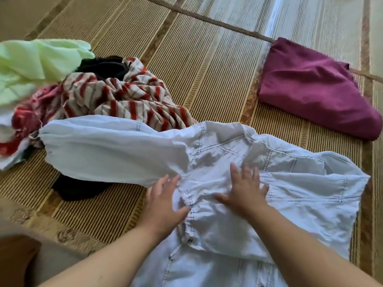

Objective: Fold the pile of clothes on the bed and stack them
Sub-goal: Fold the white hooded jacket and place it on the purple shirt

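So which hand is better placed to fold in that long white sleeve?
Likely the left hand: it lies at the base of the sleeve, while the right hand presses flat on the white shirt farther off.

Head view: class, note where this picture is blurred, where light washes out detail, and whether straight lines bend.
In the head view the green cloth at upper left is smeared by blur; light washes the woven mat pale toward the upper right; the mat's border lines bow slightly, a wide-angle effect.
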Demonstrator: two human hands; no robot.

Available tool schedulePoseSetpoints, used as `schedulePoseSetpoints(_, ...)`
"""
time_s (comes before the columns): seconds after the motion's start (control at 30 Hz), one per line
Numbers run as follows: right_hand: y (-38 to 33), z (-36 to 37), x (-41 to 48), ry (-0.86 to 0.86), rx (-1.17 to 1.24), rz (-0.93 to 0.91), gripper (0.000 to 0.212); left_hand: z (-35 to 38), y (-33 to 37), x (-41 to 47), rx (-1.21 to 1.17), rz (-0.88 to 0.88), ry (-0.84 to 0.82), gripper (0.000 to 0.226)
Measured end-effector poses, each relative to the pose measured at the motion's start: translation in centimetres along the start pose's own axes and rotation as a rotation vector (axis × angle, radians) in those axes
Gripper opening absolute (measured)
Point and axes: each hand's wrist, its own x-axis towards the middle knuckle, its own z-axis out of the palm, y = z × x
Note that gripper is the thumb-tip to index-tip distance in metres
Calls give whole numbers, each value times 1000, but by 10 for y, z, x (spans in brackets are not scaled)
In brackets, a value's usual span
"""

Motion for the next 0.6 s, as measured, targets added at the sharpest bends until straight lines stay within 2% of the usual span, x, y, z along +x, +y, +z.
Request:
schedulePoseSetpoints(0.1,-61,-15,-4,144,19,-272,92,-41,-17,9,-358,-275,246,76)
schedulePoseSetpoints(0.2,-129,-37,3,217,29,-484,85,-80,-42,26,-649,-614,458,74)
schedulePoseSetpoints(0.27,-173,-51,13,242,48,-580,84,-104,-62,35,-780,-790,614,81)
schedulePoseSetpoints(0.33,-214,-65,25,210,111,-646,81,-124,-81,43,-854,-898,701,82)
schedulePoseSetpoints(0.43,-269,-80,44,69,133,-680,69,-145,-118,52,-1050,-890,728,67)
schedulePoseSetpoints(0.5,-292,-87,54,-4,-31,-670,55,-153,-135,55,-1142,-805,647,42)
schedulePoseSetpoints(0.57,-307,-95,60,7,-195,-688,31,-161,-150,55,-1111,-744,544,20)
schedulePoseSetpoints(0.6,-311,-100,62,37,-199,-701,21,-164,-156,55,-1083,-734,536,18)
